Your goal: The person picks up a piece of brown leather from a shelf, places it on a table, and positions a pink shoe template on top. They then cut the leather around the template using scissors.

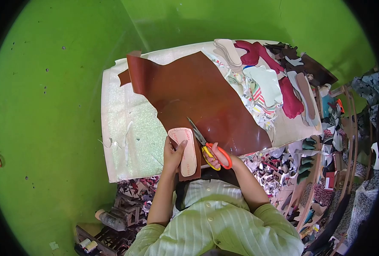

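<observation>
The pale glitter sheet (125, 141) covers the table left of centre. The brown leather hide (198, 94) lies across it at frame centre. Cut scrap pieces (266, 81) are heaped at upper right. The pink sole template (185, 149) rests on the hide's lower tongue, just below centre. My left hand (172, 155) pinches template and leather together, thumb on top. My right hand (217, 158) is closed through the handles of the scissors (206, 147), whose blades lie along the template's right edge.
</observation>
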A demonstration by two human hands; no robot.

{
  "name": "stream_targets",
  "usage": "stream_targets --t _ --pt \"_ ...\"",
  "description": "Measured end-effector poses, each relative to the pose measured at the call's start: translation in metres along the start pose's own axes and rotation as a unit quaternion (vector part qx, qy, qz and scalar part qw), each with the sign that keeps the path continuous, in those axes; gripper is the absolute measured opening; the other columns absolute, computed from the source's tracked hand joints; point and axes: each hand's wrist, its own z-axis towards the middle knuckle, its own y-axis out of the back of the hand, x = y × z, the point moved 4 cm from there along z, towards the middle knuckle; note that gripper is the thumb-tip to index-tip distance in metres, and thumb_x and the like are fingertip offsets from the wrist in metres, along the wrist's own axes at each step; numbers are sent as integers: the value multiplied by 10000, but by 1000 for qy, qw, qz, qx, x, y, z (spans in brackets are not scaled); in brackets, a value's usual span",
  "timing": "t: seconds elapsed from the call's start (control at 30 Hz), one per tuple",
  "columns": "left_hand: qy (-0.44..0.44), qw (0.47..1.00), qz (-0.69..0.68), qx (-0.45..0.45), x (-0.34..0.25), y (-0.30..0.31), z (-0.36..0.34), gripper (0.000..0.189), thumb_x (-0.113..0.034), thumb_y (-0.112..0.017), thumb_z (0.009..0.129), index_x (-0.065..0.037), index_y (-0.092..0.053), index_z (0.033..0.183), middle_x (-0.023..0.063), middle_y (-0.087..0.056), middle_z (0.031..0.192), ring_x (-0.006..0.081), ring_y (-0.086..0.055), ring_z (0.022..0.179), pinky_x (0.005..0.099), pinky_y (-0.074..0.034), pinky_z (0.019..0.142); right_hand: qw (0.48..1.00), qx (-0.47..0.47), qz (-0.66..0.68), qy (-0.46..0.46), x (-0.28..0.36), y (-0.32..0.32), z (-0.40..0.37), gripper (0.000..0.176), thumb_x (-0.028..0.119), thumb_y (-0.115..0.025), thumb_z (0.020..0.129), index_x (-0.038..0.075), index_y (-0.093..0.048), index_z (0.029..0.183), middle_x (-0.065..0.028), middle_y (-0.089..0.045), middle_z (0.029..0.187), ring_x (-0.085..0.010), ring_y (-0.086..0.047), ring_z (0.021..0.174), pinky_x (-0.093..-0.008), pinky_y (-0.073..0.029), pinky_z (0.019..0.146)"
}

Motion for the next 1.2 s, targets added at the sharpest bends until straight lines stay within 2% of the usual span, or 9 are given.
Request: stream_targets --t 0.1,0.2,0.33,0.43,0.6,0.8,1.03,1.13,1.2 --pt "28 999 -23 6 -4 2 -2 420 10 -595 779 -12 -415 1157 90 -540 1044 159 -532 952 268 -471 773 996 -11 -83 24 1 9 3 689 782 -248 652 123 -350 826 44 -313 646 -28 -251 470 -155 -221 388" --pt "42 998 -36 4 -3 3 -2 443 17 -592 779 -18 -400 1177 95 -541 1048 159 -545 930 272 -474 774 998 38 -35 46 6 7 8 602 730 -259 735 141 -357 809 57 -308 644 -16 -266 486 -155 -246 411" --pt "40 998 -52 2 -9 2 -5 445 19 -590 779 -22 -399 1179 97 -542 1049 161 -556 914 272 -479 765 995 61 -38 65 11 4 12 601 726 -260 739 139 -357 827 57 -300 649 -17 -270 501 -155 -257 429" --pt "30 998 -54 -5 -10 6 -2 444 20 -587 781 -24 -398 1180 95 -550 1037 157 -561 908 267 -485 745 997 31 -62 45 14 4 11 691 786 -298 642 128 -356 846 41 -307 691 -34 -261 523 -154 -237 441" --pt "41 998 -38 29 -11 13 -2 461 17 -583 785 -55 -390 1198 82 -570 1010 147 -573 889 261 -492 721 995 -26 -99 -11 12 7 5 534 668 -309 797 154 -402 908 76 -312 673 -13 -235 516 -146 -200 433" --pt "38 997 -56 33 -14 13 -4 464 9 -585 787 -62 -387 1200 84 -574 1009 147 -582 874 259 -494 716 1000 15 -4 -25 3 0 8 566 681 -270 793 148 -411 919 84 -320 662 -13 -234 500 -163 -187 418" --pt "24 999 -19 35 -10 26 0 489 -9 -597 785 -59 -366 1213 83 -578 1004 147 -587 863 253 -495 694 994 -39 -105 16 19 -13 -1 474 628 -339 821 159 -396 782 82 -283 567 -7 -228 420 -175 -198 353" --pt "49 997 15 56 -13 30 1 543 -14 -608 779 -58 -328 1242 90 -556 1049 158 -562 927 262 -473 757 998 12 -59 -5 25 -9 -1 506 658 -341 797 155 -378 758 79 -284 570 -5 -230 424 -163 -184 348" --pt "-4 997 13 72 -18 30 3 602 -15 -614 774 -61 -283 1276 99 -519 1109 168 -515 1005 274 -429 839 994 34 -102 -24 34 -2 -3 554 704 -320 759 152 -366 759 76 -276 569 -5 -222 426 -154 -189 351"
